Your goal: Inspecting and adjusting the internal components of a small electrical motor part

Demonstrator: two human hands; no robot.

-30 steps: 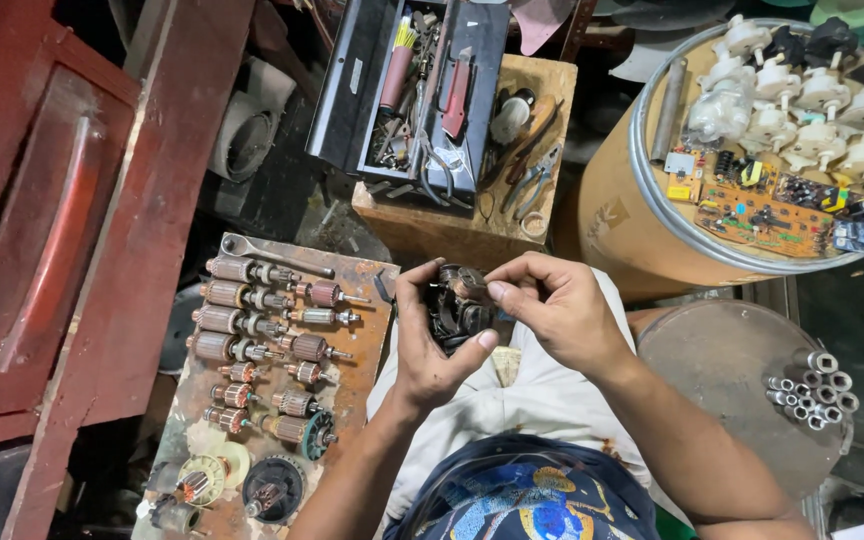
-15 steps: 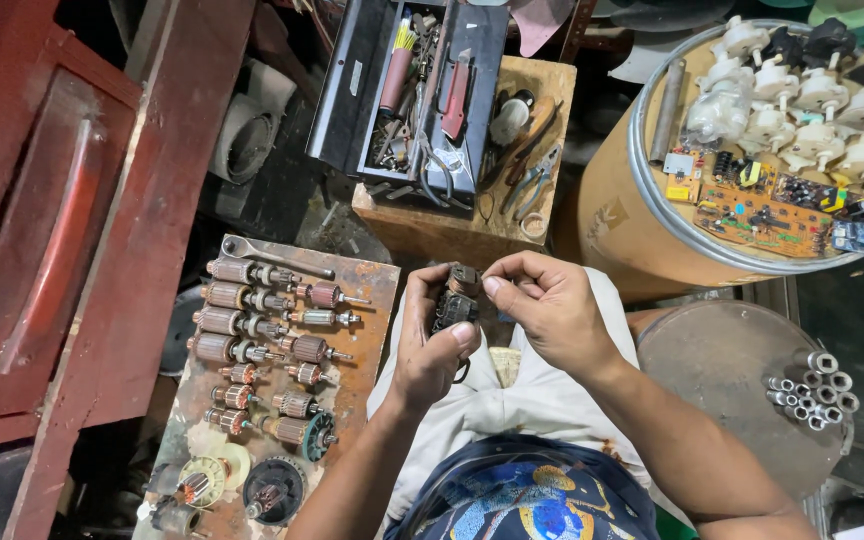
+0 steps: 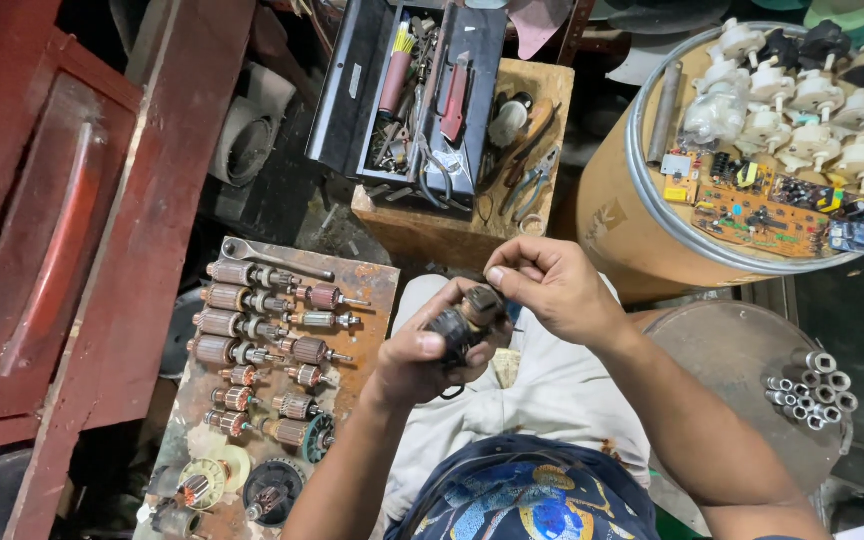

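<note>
Left to right: motor armatures (image 3: pixel 252 330) are lying in rows on the rusty board (image 3: pixel 372 280) beside the person's knee. The left hand (image 3: pixel 417 355) is gripping a small dark motor part (image 3: pixel 462 320) over the lap; a second ago that part was facing up, wider, and it is now turning end-on. The right hand (image 3: pixel 552 285) is pinching its top, fingers closing narrower than before. Open toolbox (image 3: pixel 417 90) above; drum (image 3: pixel 632 220) holding circuit boards at right.
</note>
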